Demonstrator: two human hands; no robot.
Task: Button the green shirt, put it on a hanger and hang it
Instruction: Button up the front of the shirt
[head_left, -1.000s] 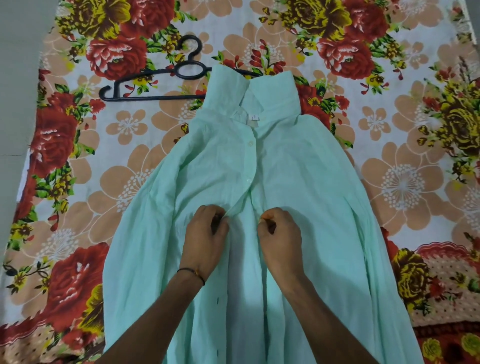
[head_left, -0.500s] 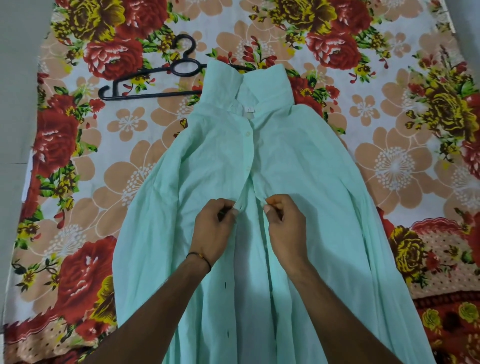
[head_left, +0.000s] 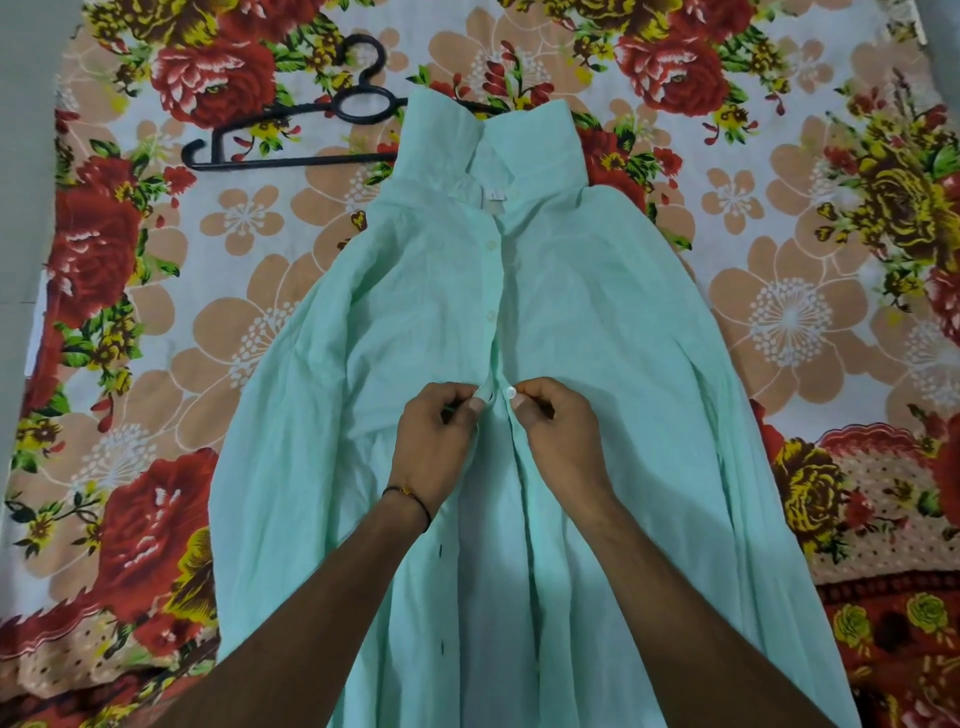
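Note:
The pale green shirt lies flat, front up, collar away from me. Two upper buttons on its placket are fastened; below my hands the front lies open. My left hand pinches the left placket edge with the buttonhole. My right hand pinches the right edge just under a white button. The two edges are a finger's width apart. A black plastic hanger lies beyond the shirt's left shoulder, its right end hidden under the collar.
Everything rests on a floral bedspread in red, yellow and peach. The bedspread's left edge meets a grey floor. A thin dark band circles my left wrist.
Both hands have moved up the placket and drawn closer together. The white button now shows at my right fingertips beside the buttonhole edge.

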